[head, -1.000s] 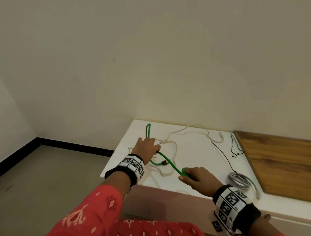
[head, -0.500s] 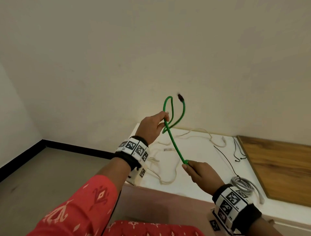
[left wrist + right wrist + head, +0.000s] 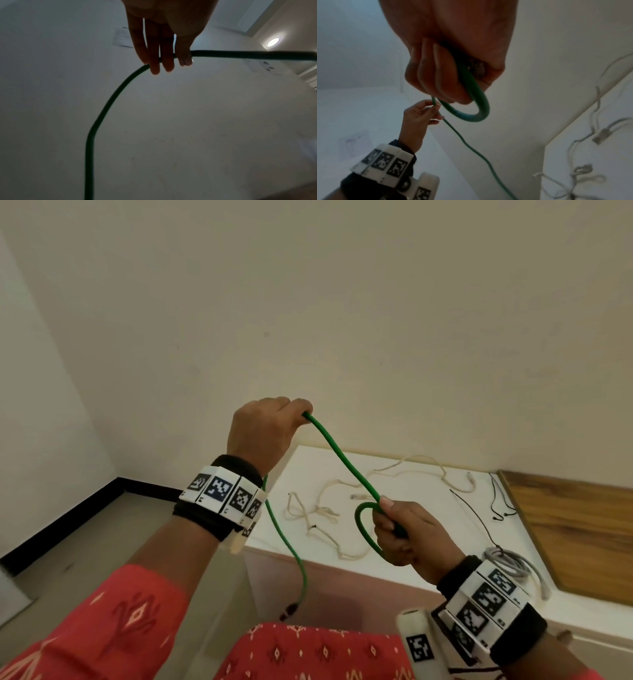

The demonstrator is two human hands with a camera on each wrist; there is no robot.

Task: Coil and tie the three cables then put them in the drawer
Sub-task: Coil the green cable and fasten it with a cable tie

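Observation:
A green cable [image 3: 342, 457] is lifted off the white cabinet top [image 3: 421, 518]. My left hand [image 3: 270, 426] pinches it high up [image 3: 173, 56], and its free end with a dark plug [image 3: 289, 611] hangs below that wrist. My right hand [image 3: 404, 529] grips a small green loop [image 3: 471, 108] with the other plug end inside the fist. A cream cable [image 3: 329, 511] lies loose and tangled on the cabinet top. A grey cable [image 3: 510, 563], coiled, lies near the front right edge.
Thin black ties [image 3: 496, 498] lie near the back right of the cabinet top. A wooden surface [image 3: 582, 529] adjoins it on the right. A beige wall rises behind, and a grey floor [image 3: 68, 559] with black skirting lies to the left.
Both hands have risen from the cabinet top with the green cable. The left hand slid along it and went higher; the free plug end that stood above now hangs down. The right hand formed a loop.

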